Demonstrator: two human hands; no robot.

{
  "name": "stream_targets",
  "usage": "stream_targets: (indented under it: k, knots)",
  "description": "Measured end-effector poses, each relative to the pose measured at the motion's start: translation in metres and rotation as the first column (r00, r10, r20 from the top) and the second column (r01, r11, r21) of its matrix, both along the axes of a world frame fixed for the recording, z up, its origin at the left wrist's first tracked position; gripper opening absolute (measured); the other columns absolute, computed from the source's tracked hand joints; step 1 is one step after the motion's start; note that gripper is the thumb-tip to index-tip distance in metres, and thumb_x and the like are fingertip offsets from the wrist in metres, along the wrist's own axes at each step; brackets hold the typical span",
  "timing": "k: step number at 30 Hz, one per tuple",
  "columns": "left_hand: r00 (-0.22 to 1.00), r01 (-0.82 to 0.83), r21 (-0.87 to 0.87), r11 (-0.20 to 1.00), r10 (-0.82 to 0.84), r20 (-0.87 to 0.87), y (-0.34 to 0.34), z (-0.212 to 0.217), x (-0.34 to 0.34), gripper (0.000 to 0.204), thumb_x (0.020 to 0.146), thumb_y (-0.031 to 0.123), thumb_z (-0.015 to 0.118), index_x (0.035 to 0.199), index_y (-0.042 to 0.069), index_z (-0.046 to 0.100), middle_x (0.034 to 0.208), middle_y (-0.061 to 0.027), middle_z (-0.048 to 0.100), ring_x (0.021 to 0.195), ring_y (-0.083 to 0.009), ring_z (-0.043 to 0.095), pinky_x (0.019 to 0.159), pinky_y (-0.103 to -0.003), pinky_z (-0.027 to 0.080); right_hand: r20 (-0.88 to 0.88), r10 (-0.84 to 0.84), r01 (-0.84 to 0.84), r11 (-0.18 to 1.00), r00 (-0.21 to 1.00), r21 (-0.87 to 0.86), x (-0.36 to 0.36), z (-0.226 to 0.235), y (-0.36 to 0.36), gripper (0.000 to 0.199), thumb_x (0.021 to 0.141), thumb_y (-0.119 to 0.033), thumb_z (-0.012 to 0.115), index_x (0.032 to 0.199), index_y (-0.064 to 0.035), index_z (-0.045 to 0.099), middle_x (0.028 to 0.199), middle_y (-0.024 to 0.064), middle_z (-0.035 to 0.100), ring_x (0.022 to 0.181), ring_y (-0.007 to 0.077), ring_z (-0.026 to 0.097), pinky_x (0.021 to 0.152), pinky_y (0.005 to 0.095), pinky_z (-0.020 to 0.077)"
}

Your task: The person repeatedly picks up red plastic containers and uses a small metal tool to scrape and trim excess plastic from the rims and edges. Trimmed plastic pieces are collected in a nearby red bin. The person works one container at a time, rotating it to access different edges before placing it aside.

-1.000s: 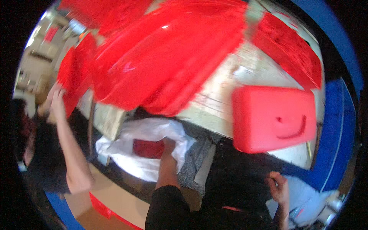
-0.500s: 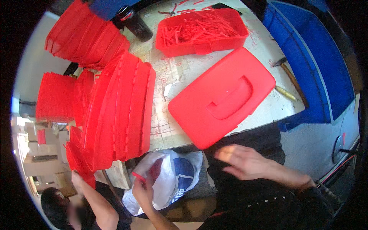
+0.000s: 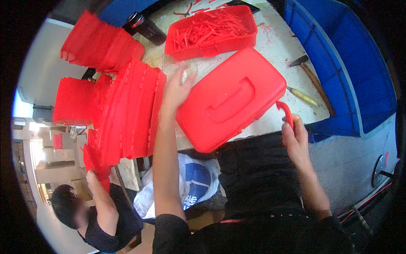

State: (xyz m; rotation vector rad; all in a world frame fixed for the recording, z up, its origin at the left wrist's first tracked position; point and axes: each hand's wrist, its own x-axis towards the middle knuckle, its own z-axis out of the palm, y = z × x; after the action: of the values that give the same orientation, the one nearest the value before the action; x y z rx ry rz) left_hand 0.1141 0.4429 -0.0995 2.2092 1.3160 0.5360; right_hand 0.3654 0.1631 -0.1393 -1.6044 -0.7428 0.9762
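The left hand [image 3: 179,86] lies flat with its fingers spread, on the counter [image 3: 277,40] and against the left edge of a red plastic case lid [image 3: 230,99] with a moulded handle. The right hand [image 3: 294,137] is closed around a small red plastic strip [image 3: 286,112], whose upper end meets the lid's near right corner. Beyond the left hand stands a red tray [image 3: 211,31] heaped with thin red pieces. To that hand's left, red lids [image 3: 131,112] stand stacked on edge. Beyond the right hand lie a hammer [image 3: 311,76] and a yellow-handled tool [image 3: 302,96], beside a blue bin [image 3: 347,63]. Below the left forearm sits a white bag [image 3: 194,180] with a blue patch. Lower left, another person's hand [image 3: 91,175] holds red parts.
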Motion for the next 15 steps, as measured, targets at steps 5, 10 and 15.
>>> stream_targets:
  k: [5, 10, 15]
  knots:
    - [0.925, -0.186, 0.026, 0.982, 0.184, -0.332, -0.072, -0.012, -0.008, 0.056, 0.104, 0.048, 0.037, 0.129, 0.004, 0.06, 0.113, -0.029, 0.067, 0.107, -0.048, 0.062, 0.093, -0.054, 0.047, 0.075, -0.045, 0.027, 0.973, 0.996, 0.228, -0.008, -0.031, 0.06, 0.023, 0.1, -0.011, 0.052, 0.121, -0.001, 0.051, 0.084, 0.0148, 0.064, 0.072, 0.0206, 0.063, 0.065, 0.0371, 0.0509]
    - [0.953, -0.228, -0.18, 0.957, 0.181, -0.245, -0.168, -0.006, -0.026, 0.056, 0.102, 0.042, 0.048, 0.142, 0.002, 0.047, 0.104, -0.0323, 0.068, 0.098, -0.0478, 0.067, 0.086, -0.054, 0.05, 0.358, 0.08, -0.112, 0.991, 0.93, 0.07, 0.0, 0.017, 0.135, 0.027, 0.102, -0.024, 0.054, 0.116, -0.0004, 0.054, 0.083, 0.025, 0.063, 0.073, 0.0347, 0.065, 0.068, 0.0434, 0.0499]
    - [0.871, -0.492, 0.065, 0.868, 0.49, 0.035, -0.123, 0.004, -0.017, 0.042, 0.096, 0.034, 0.064, 0.121, 0.001, 0.063, 0.103, -0.0202, 0.069, 0.098, -0.0351, 0.067, 0.087, -0.043, 0.051, -0.303, 0.23, -0.147, 0.951, 0.925, 0.273, -0.001, 0.068, 0.096, 0.021, 0.109, -0.025, 0.043, 0.109, -0.0076, 0.056, 0.07, -0.0087, 0.041, 0.056, 0.0, 0.035, 0.048, 0.0196, 0.0292]
